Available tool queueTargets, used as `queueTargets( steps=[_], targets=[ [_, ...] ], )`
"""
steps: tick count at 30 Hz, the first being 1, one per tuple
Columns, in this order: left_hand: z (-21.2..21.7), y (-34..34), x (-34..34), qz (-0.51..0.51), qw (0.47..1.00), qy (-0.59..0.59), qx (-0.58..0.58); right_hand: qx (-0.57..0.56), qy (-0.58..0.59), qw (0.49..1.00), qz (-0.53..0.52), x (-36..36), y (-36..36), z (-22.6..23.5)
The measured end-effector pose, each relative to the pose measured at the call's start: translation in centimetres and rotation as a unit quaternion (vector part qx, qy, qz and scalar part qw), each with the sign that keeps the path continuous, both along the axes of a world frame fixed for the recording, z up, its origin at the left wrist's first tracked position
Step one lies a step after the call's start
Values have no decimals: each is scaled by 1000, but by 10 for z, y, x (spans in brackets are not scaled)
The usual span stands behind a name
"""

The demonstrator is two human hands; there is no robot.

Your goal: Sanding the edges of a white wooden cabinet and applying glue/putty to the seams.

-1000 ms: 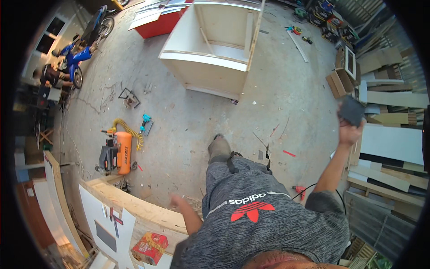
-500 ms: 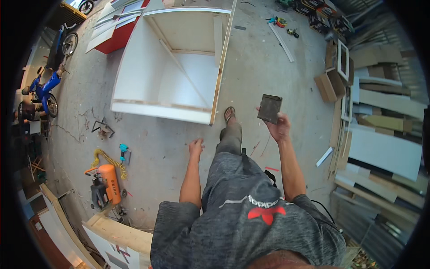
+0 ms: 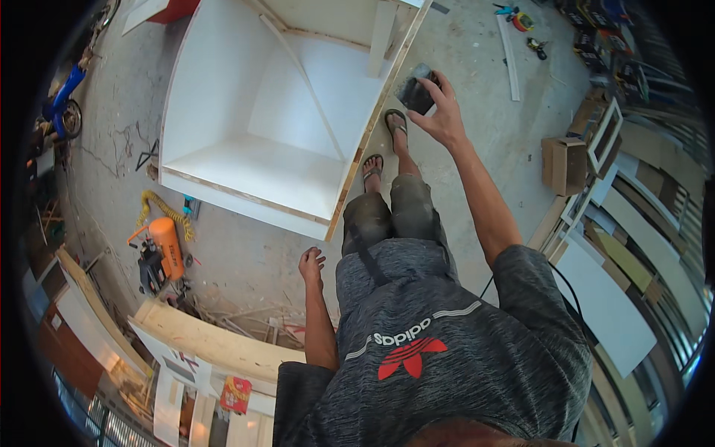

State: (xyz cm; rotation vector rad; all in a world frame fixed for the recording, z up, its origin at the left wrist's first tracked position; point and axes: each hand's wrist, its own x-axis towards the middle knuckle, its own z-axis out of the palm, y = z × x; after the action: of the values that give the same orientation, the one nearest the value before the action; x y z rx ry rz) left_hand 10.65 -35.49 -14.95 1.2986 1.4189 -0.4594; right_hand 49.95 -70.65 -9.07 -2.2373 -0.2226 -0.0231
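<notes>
Right hand [image 3: 445, 119]: stretched forward, thumb and fingers clamped on the dark block.
Dark block [image 3: 412, 91]: flat and squarish, held up beside the long right edge of the cabinet; whether it touches that edge, I cannot tell.
Left hand [image 3: 311, 265]: bare, fingers loosely curled and a little apart, near the cabinet's closest corner, with a gap between.
Cabinet [image 3: 216, 112]: a big white box on the floor [image 3: 484, 201], open side facing the person, wood showing along its rims.
Inside the cabinet: a thin strip [image 3: 304, 78] runs at a slant across it, and a narrow board [image 3: 381, 41] stands near its far right corner.
Feet: both in sandals [image 3: 374, 171], close to the cabinet's right edge, one ahead of the other.
Left side of the floor: an orange air compressor [image 3: 167, 248], a coiled yellow hose [image 3: 165, 203] just beyond it, and a teal tool [image 3: 191, 206] partly hidden by the cabinet.
Lower left: a red packet [image 3: 235, 394] among pale boards.
Right side: a cardboard box [image 3: 564, 165] beside a white frame [image 3: 604, 138], with a large white panel [image 3: 599, 302] closer to the person.
Far right floor: a long white strip [image 3: 509, 59] lies near a small dark object [image 3: 536, 48].
</notes>
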Motion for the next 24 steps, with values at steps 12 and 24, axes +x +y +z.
queueTargets(
  steps=[12, 24],
  targets=[
    [45, -132, 11, 75, 994, 82, -25, -51, 1, 993, 103, 52, -2, -40],
    [37, -146, 74, 28, 999, 40, -5, -157, -19, 982, 102, 53, -1, -21]
  ],
)
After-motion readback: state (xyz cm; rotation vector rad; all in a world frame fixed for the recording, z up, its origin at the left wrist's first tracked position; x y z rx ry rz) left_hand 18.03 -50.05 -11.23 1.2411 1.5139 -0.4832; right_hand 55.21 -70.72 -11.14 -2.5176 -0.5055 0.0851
